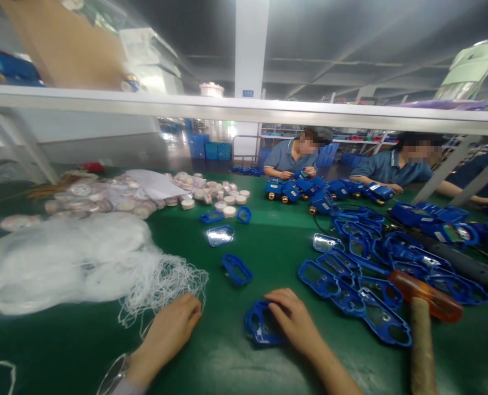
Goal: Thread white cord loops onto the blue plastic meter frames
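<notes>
My left hand point(173, 323) is at the right edge of a tangle of white strings point(165, 280), its fingers curled together; what they hold, if anything, is too small to tell. My right hand point(291, 318) rests on a blue plastic frame point(260, 326) lying on the green table point(223, 362), fingers over its right side. Another blue frame point(237, 269) lies just beyond, and a frame with a shiny clear window point(220, 235) sits farther back.
A pile of blue frames point(342, 285) and an orange-headed mallet point(422, 340) lie right. White bags point(71, 263) and round white rolls point(229, 211) lie left and back. A shelf edge point(227, 108) crosses above. People point(289, 159) sit opposite near blue devices point(321, 202).
</notes>
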{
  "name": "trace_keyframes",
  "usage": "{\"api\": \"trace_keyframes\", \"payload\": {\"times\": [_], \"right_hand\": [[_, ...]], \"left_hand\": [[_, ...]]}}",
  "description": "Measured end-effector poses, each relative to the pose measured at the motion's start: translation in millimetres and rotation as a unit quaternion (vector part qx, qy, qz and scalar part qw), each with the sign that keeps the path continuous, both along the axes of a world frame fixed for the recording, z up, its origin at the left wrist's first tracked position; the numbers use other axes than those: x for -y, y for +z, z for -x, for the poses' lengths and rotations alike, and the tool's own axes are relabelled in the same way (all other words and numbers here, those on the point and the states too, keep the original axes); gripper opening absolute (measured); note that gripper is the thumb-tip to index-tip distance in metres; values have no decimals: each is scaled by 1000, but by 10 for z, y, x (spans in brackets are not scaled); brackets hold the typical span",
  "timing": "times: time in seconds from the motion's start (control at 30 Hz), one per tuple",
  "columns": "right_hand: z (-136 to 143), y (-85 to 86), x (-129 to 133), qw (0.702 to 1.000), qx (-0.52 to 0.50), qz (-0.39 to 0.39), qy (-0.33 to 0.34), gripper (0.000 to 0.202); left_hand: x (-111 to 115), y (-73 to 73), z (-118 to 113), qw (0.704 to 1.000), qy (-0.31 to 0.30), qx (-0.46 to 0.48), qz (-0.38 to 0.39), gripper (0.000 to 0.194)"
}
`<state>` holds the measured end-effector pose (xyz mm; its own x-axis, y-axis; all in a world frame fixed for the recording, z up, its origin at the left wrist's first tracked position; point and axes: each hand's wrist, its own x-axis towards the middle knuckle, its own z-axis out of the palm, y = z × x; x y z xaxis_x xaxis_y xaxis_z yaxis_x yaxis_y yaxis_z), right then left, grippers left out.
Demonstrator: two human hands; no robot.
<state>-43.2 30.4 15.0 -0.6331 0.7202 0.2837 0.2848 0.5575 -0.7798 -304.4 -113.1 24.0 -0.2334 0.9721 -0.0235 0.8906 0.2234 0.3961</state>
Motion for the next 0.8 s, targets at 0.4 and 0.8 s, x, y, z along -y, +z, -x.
{"api": "trace_keyframes", "payload": {"times": [0.4,0.8], "right_hand": [[-69,348,650,994,-92,55,-12,56],[-374,245,437,845,-340,356,-209,31]], "left_hand": [[105,793,-544,945,-94,291,-116,18],[-302,323,-1028,968,-152,200,-7,39]]}}
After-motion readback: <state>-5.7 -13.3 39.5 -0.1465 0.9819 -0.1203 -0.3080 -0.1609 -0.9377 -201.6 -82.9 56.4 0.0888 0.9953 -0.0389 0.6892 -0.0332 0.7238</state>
